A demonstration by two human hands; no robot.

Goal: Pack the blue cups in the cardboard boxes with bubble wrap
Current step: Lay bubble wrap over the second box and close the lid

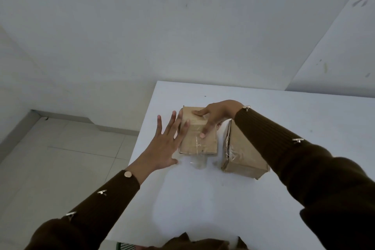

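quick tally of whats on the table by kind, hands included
cardboard boxes: 2, the left box taped shut under both hands, the right box beside it
clear tape strip trailing onto the table: 1
hands: 2, left hand open and flat, right hand pressing the box top
blue cups in view: 0
total: 5

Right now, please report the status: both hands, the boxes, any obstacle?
Left hand open, flat against taped brown cardboard box. Right hand spread on its top. Second taped cardboard box alongside, closed. Nothing in the way.
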